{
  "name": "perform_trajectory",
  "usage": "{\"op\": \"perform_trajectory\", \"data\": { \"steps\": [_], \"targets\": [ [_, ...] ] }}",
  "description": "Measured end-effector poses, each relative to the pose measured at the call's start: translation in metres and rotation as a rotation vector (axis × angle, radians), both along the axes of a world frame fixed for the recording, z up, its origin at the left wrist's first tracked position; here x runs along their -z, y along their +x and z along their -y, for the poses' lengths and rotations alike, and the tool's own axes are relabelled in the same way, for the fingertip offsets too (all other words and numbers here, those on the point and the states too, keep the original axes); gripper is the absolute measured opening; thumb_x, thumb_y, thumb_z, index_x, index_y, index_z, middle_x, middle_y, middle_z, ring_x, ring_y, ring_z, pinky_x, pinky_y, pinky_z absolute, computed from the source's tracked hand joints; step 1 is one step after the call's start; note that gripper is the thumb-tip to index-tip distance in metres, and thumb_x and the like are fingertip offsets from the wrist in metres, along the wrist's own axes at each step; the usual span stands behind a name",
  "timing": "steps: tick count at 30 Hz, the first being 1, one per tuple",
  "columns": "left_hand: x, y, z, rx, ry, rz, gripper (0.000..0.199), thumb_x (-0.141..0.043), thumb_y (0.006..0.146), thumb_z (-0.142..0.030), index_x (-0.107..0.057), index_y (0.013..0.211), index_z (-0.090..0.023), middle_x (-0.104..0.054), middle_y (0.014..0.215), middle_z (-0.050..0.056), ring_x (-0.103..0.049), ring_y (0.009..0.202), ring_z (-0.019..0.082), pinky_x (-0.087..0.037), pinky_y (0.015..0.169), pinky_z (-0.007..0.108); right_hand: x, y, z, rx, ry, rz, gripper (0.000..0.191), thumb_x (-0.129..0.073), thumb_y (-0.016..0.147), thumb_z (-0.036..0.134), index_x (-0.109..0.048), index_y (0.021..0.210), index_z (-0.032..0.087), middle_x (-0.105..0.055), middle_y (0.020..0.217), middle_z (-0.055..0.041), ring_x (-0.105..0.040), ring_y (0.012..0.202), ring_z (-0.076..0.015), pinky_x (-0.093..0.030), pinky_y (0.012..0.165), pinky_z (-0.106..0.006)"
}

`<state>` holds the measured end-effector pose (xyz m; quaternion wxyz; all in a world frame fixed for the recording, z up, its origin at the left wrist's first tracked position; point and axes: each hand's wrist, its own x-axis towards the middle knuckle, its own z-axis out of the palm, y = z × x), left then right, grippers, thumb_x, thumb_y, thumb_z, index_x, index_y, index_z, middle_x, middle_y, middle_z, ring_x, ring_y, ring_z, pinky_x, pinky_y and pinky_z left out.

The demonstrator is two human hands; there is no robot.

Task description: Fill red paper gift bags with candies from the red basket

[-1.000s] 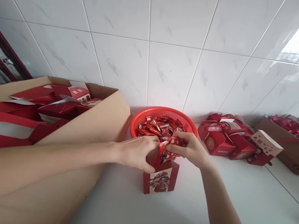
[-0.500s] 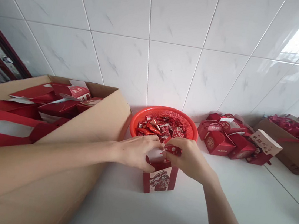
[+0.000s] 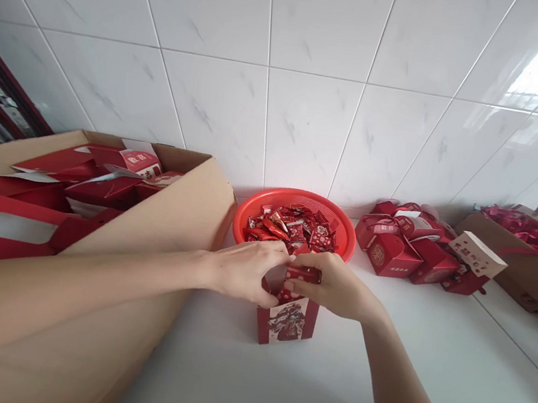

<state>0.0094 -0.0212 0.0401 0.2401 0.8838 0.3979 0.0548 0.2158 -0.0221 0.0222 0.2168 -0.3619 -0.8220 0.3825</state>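
Observation:
A small red gift box [image 3: 287, 322] with a printed picture on its front stands upright on the white surface, its top open. My left hand [image 3: 253, 272] grips the box's left rim, thumb at the front and fingers behind. Between the fingers and thumb of my right hand [image 3: 332, 284] is a red wrapped candy [image 3: 297, 285] with pale dots, partly inside the box's mouth. Just behind both hands sits a red plastic basket [image 3: 300, 198] holding many red-wrapped candies [image 3: 290, 225]. My hands hide its front edge.
At left, a large cardboard box [image 3: 196, 217] holds red gift boxes [image 3: 17, 228]. Several closed red gift boxes [image 3: 395, 254] stand right of the basket. Farther right is a low cardboard box [image 3: 516, 269] with dark pink ribbon [image 3: 518, 225]. A tiled wall [image 3: 311, 120] rises behind.
My right hand has lowered the dotted candy into the opening of the gift box, turning it more upright. My left hand keeps its grip on the rim.

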Motion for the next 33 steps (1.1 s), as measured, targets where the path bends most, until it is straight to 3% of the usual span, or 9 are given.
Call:
{"op": "perform_trajectory", "data": {
  "steps": [3,7,9,13,17,22,25,28,33],
  "targets": [
    [-0.002,0.0,0.001,0.006,0.011,-0.003,0.041,-0.074,0.069,-0.03,-0.065,0.108,-0.022,-0.06,0.1,0.003,-0.062,0.087,0.021,-0.045,0.071,0.027,-0.001,0.001,-0.001,-0.016,-0.039,-0.034,0.009,-0.064,0.083,0.026,-0.066,0.077,0.019,-0.063,0.069,0.0017,-0.05,0.059,-0.0108,-0.036,0.053,-0.024],
    [-0.004,0.0,0.003,-0.036,-0.014,-0.05,0.06,-0.073,0.071,-0.039,-0.059,0.127,-0.023,-0.06,0.112,0.006,-0.063,0.092,0.024,-0.046,0.074,0.029,-0.008,0.009,-0.004,0.216,0.028,-0.277,0.027,-0.062,0.087,0.041,-0.061,0.073,0.018,-0.055,0.066,0.0005,-0.043,0.058,-0.0111,-0.034,0.053,-0.026],
    [-0.005,0.001,0.003,-0.054,-0.025,-0.078,0.063,-0.073,0.072,-0.042,-0.058,0.129,-0.022,-0.06,0.116,0.008,-0.063,0.095,0.025,-0.047,0.077,0.03,-0.011,0.014,-0.007,0.267,-0.008,-0.421,0.024,-0.059,0.087,0.039,-0.058,0.075,0.019,-0.053,0.071,0.0001,-0.041,0.062,-0.0117,-0.035,0.056,-0.026],
    [-0.007,0.001,0.004,-0.052,-0.031,-0.104,0.058,-0.071,0.074,-0.043,-0.058,0.127,-0.022,-0.059,0.117,0.008,-0.063,0.093,0.024,-0.047,0.075,0.03,-0.011,0.018,-0.011,0.128,-0.208,-0.593,0.013,-0.046,0.076,0.023,-0.058,0.078,0.019,-0.056,0.084,-0.0041,-0.047,0.071,-0.0151,-0.041,0.064,-0.029],
    [-0.007,0.001,0.003,-0.033,-0.021,-0.075,0.055,-0.071,0.073,-0.039,-0.059,0.125,-0.025,-0.059,0.111,0.005,-0.062,0.09,0.022,-0.045,0.073,0.028,-0.007,0.015,-0.008,-0.007,-0.24,-0.447,0.011,-0.05,0.074,0.016,-0.057,0.081,0.02,-0.058,0.083,-0.0023,-0.052,0.076,-0.0157,-0.044,0.068,-0.029],
    [-0.007,0.001,0.003,-0.006,0.002,-0.04,0.032,-0.072,0.072,-0.032,-0.064,0.1,-0.021,-0.058,0.095,0.002,-0.06,0.087,0.02,-0.043,0.069,0.026,-0.006,0.01,-0.001,-0.113,-0.036,-0.075,0.006,-0.061,0.082,0.018,-0.064,0.086,0.02,-0.066,0.084,-0.0019,-0.058,0.074,-0.0154,-0.046,0.068,-0.028],
    [-0.008,0.002,0.003,0.011,-0.002,-0.024,0.03,-0.072,0.072,-0.031,-0.064,0.098,-0.021,-0.058,0.095,0.002,-0.06,0.084,0.019,-0.043,0.069,0.026,-0.005,0.008,0.0,-0.129,0.048,0.038,0.008,-0.059,0.086,0.017,-0.067,0.086,0.02,-0.069,0.081,-0.0014,-0.062,0.073,-0.0157,-0.048,0.067,-0.027],
    [-0.008,0.002,0.004,0.021,0.006,-0.036,0.039,-0.072,0.072,-0.031,-0.064,0.109,-0.022,-0.059,0.098,0.002,-0.061,0.085,0.02,-0.044,0.07,0.026,-0.006,0.009,0.0,-0.088,0.075,0.002,0.01,-0.059,0.089,0.022,-0.069,0.091,0.02,-0.072,0.086,-0.0024,-0.066,0.076,-0.0162,-0.05,0.068,-0.026],
    [-0.002,-0.001,0.002,0.001,0.028,-0.042,0.055,-0.071,0.075,-0.035,-0.06,0.127,-0.023,-0.061,0.112,0.006,-0.063,0.092,0.023,-0.047,0.074,0.029,-0.012,0.018,-0.002,0.151,0.195,-0.188,0.015,-0.059,0.091,0.031,-0.069,0.088,0.021,-0.073,0.087,-0.0039,-0.065,0.08,-0.0183,-0.052,0.07,-0.029]
  ]
}}
